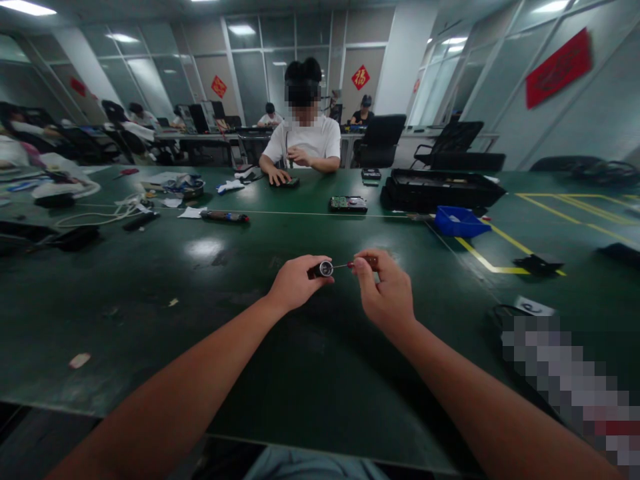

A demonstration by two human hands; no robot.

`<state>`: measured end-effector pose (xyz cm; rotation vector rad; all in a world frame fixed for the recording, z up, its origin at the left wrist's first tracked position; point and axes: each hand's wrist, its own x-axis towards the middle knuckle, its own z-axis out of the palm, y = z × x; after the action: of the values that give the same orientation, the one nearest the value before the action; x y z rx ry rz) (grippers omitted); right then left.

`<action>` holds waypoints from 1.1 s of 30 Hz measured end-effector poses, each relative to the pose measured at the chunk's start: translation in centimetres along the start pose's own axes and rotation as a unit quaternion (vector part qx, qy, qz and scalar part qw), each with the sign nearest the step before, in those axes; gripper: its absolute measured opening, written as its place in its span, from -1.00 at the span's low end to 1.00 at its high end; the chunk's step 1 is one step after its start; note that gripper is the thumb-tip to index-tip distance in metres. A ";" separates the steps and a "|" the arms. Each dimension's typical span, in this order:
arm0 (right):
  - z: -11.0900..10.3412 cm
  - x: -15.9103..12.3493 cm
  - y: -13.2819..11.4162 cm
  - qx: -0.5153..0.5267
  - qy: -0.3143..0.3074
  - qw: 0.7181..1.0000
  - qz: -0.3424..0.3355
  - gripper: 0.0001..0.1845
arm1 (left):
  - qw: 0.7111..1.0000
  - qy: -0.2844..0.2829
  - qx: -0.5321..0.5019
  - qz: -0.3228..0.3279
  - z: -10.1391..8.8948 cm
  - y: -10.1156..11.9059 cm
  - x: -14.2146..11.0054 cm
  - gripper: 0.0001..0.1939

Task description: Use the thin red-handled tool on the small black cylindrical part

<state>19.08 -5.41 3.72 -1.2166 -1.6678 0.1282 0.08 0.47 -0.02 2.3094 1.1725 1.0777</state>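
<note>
Between the thumb and fingers of the left hand (295, 285) sat a short black cylinder (326, 269), pinched so that its round, silver-rimmed end faced out past the fingertips. Just to the right of those fingertips, the right hand (389, 291) pinched a screwdriver (351, 265) by its brown handle, thumb pressed against curled fingers, its thin shaft pointing left at the cylinder's end; whether the tip touched it I could not tell. Below the fingers spread the green table (300, 380). Beyond the gap between the two sets of fingers lay a device with a green circuit board (349, 203). Past the left fingers and off to their left, a dark pen-shaped tool (225, 217) with a red end lay beside some white paper (193, 212). Out to the right of the right fingers, a blue tray (460, 223) stood near a long black case (443, 191). Farthest ahead of the fingers, across the table, a person in a white shirt (325, 141) sat with one hand on a flat dark object (289, 183)
</note>
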 end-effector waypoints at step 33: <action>1.2 1.1 3.4 0.239 0.054 0.950 0.192 -0.71 | 1.000 -0.003 0.022 0.012 -0.2 -0.3 0.1 -0.61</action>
<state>20.46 -2.44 1.84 -1.1300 -1.1912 0.6578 -0.16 0.77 -0.03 2.3639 1.1790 1.0625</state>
